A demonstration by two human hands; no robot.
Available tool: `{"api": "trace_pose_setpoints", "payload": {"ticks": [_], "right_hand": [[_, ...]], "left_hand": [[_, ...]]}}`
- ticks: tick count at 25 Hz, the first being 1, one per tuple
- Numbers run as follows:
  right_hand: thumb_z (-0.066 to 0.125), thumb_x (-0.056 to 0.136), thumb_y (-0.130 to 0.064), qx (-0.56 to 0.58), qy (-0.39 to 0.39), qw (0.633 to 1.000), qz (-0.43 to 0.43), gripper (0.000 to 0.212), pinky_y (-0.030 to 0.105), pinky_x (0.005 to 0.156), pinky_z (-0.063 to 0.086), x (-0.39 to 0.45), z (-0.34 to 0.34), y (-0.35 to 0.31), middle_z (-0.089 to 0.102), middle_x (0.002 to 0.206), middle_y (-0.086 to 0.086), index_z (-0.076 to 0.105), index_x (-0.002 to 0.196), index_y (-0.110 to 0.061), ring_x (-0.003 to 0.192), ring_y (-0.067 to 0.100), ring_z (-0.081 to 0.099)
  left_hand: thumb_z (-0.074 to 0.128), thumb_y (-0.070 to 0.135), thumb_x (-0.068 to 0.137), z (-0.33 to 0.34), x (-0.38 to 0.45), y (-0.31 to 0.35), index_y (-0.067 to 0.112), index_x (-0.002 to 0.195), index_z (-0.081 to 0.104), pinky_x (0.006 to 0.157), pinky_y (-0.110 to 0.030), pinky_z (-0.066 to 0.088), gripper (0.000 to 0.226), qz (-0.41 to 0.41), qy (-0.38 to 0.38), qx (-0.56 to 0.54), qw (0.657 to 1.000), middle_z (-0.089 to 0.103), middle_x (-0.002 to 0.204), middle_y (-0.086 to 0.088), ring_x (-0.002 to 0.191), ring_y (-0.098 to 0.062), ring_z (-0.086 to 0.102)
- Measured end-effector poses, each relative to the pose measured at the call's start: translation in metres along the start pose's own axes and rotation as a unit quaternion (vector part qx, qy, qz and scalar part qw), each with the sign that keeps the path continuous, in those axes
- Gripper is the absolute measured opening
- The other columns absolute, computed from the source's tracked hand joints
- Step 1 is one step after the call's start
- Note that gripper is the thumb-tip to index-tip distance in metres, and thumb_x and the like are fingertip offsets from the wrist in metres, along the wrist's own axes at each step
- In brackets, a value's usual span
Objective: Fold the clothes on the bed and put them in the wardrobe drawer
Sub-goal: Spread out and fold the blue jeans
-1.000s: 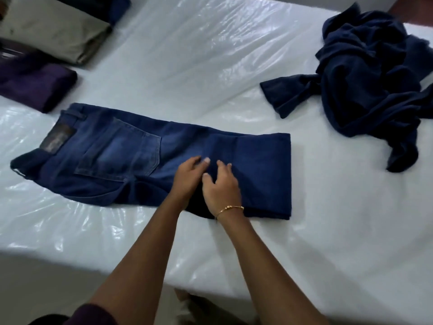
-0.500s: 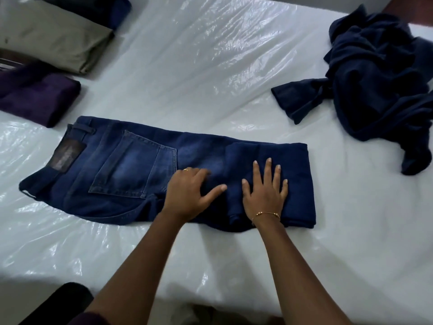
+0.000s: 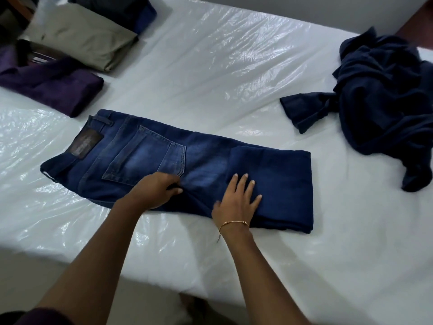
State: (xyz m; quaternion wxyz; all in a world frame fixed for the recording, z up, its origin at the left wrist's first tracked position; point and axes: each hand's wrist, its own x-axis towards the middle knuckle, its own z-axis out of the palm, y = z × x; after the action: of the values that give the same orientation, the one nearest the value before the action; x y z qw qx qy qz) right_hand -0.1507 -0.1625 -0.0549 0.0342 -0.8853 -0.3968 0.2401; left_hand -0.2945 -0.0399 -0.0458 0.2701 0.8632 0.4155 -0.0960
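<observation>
A pair of blue jeans (image 3: 145,156) lies folded lengthwise across the bed (image 3: 210,73), waistband and back pocket to the left, legs doubled back at the right. My left hand (image 3: 157,191) sits at the near edge below the pocket, its fingers curled into the denim and pinching a fold. My right hand (image 3: 239,200), a gold bracelet at the wrist, lies flat with spread fingers on the doubled leg section. A crumpled dark navy garment (image 3: 384,109) lies at the right side of the bed.
The bed carries a shiny clear plastic cover. Folded clothes sit at the far left: a purple piece (image 3: 54,85), a beige piece (image 3: 84,36) and a dark blue one (image 3: 131,10) behind. The bed's near edge runs across the lower frame, with floor below.
My left hand went from lying flat to curling its fingers into the denim near the pocket. My right hand stays flat on the folded legs. The view shifted a little.
</observation>
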Motion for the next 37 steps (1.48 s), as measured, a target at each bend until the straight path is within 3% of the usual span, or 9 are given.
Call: {"api": "trace_pose_setpoints", "payload": {"ticks": [4, 7, 13, 16, 18, 22, 30, 33, 37], "right_hand": [[0.033, 0.084, 0.012, 0.196, 0.144, 0.967, 0.078, 0.055, 0.048, 0.109, 0.033, 0.009, -0.009, 0.006, 0.035, 0.147, 0.019, 0.039, 0.138, 0.001, 0.136, 0.033, 0.034], [0.036, 0.078, -0.004, 0.153, 0.143, 0.978, -0.005, 0.045, 0.055, 0.088, 0.047, 0.002, 0.008, -0.005, 0.06, 0.121, 0.024, 0.064, 0.114, 0.001, 0.111, 0.039, 0.059], [-0.006, 0.078, -0.048, 0.042, 0.022, 0.998, -0.039, 0.086, 0.05, 0.114, 0.009, 0.009, 0.018, -0.003, 0.018, 0.155, 0.012, 0.034, 0.143, -0.009, 0.144, 0.03, 0.012], [0.027, 0.085, -0.03, 0.182, 0.176, 0.968, -0.005, 0.053, 0.051, 0.091, 0.042, 0.011, 0.004, 0.012, 0.064, 0.118, 0.015, 0.071, 0.099, -0.003, 0.116, 0.034, 0.057], [0.05, 0.081, -0.015, 0.133, 0.27, 0.952, 0.055, 0.026, 0.053, 0.086, 0.043, 0.019, -0.004, 0.039, 0.068, 0.109, 0.013, 0.072, 0.09, -0.005, 0.108, 0.036, 0.06], [0.058, 0.089, -0.034, 0.076, 0.15, 0.968, 0.186, 0.043, 0.054, 0.107, 0.015, 0.022, -0.025, 0.092, 0.031, 0.15, 0.003, 0.053, 0.13, -0.024, 0.139, 0.031, 0.02], [0.067, 0.081, -0.021, 0.434, 0.03, 0.852, 0.292, 0.056, 0.036, 0.078, 0.052, 0.021, -0.079, 0.134, 0.058, 0.122, 0.009, 0.047, 0.133, -0.013, 0.101, 0.029, 0.058], [0.059, 0.082, -0.006, 0.588, -0.065, 0.776, 0.221, 0.041, 0.03, 0.064, 0.051, 0.014, -0.121, 0.113, 0.064, 0.11, 0.005, 0.054, 0.121, -0.018, 0.085, 0.023, 0.06], [0.052, 0.082, 0.003, 0.586, -0.105, 0.802, 0.052, 0.052, 0.02, 0.048, 0.046, 0.001, -0.144, 0.036, 0.061, 0.09, 0.003, 0.047, 0.126, -0.024, 0.069, 0.015, 0.055]], "left_hand": [[0.046, 0.022, 0.098, 0.013, 0.006, 0.001, 0.008, 0.092, 0.06, 0.068, -0.031, 0.034, 0.021, -0.062, 0.066, -0.031, 0.995, 0.062, 0.093, -0.008, 0.089, -0.029, 0.057], [0.056, 0.017, 0.092, 0.037, 0.011, 0.003, 0.004, 0.094, 0.06, 0.069, -0.04, 0.039, 0.014, -0.054, 0.179, 0.101, 0.977, 0.061, 0.094, -0.015, 0.087, -0.035, 0.056], [0.067, 0.007, 0.074, 0.069, 0.008, 0.051, 0.003, 0.088, 0.056, 0.048, -0.031, 0.043, 0.019, -0.08, 0.302, 0.096, 0.945, 0.056, 0.08, -0.019, 0.063, -0.033, 0.056], [0.036, 0.055, 0.085, 0.089, 0.003, 0.092, 0.003, 0.111, 0.058, 0.087, -0.051, 0.044, 0.062, -0.176, 0.195, -0.051, 0.963, 0.056, 0.114, -0.026, 0.106, -0.046, 0.053], [0.01, 0.08, 0.073, 0.093, 0.004, 0.116, 0.013, 0.138, 0.042, 0.111, -0.059, 0.008, 0.099, -0.23, 0.141, -0.133, 0.954, 0.028, 0.149, -0.023, 0.139, -0.045, 0.015], [0.005, 0.095, 0.056, 0.08, 0.013, 0.126, 0.029, 0.148, 0.023, 0.11, -0.054, -0.015, 0.115, -0.268, 0.113, -0.204, 0.935, -0.006, 0.158, -0.009, 0.142, -0.035, -0.017], [0.036, 0.08, 0.075, 0.073, 0.003, 0.109, 0.033, 0.148, 0.019, 0.111, -0.051, 0.012, 0.088, -0.246, 0.092, -0.025, 0.965, 0.007, 0.158, -0.004, 0.143, -0.035, 0.002], [0.027, 0.088, 0.069, 0.07, -0.002, 0.1, 0.03, 0.146, 0.027, 0.103, -0.05, 0.023, 0.096, -0.216, 0.11, 0.047, 0.969, 0.024, 0.153, -0.001, 0.14, -0.031, 0.018], [0.014, 0.085, 0.054, 0.056, 0.0, 0.079, 0.026, 0.135, 0.046, 0.092, -0.045, 0.03, 0.105, -0.16, 0.112, 0.02, 0.981, 0.044, 0.136, -0.002, 0.126, -0.027, 0.037]]}}
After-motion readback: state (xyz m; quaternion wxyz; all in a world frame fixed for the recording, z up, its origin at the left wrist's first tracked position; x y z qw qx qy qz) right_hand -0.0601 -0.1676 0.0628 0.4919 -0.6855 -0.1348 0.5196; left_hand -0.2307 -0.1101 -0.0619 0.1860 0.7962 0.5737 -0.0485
